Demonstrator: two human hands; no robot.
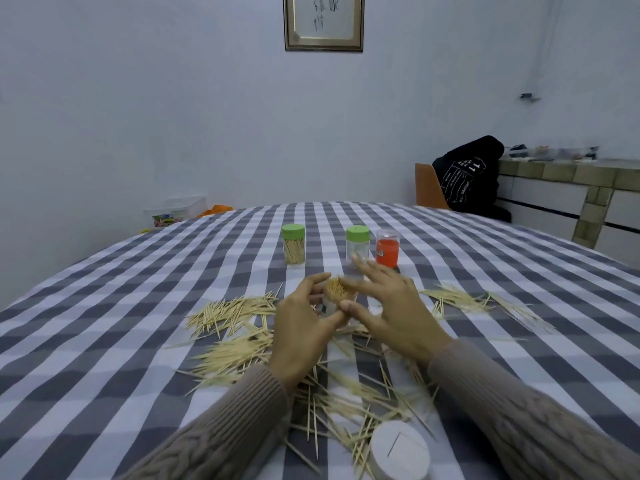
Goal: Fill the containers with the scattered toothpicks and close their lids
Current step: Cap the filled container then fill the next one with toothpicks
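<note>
My left hand (pixel 304 327) grips a small clear container (pixel 334 301) packed with toothpicks, its top uncovered. My right hand (pixel 388 306) hovers over and beside it, fingers spread, thumb touching the container's side. Scattered toothpicks (pixel 235 341) lie in heaps on the checked tablecloth around and under both hands. Behind stand a green-lidded jar (pixel 293 244) full of toothpicks, a green-lidded jar (pixel 357 244) that looks nearly empty, and a clear-capped red container (pixel 388 249). A white round lid (pixel 398 450) lies near the front edge.
The table (pixel 138 289) carries a grey and white checked cloth. An orange chair (pixel 429 187) with a black garment stands at the far right, next to a tiled counter (pixel 571 174). A clear plastic box (pixel 176 211) sits beyond the table's far left.
</note>
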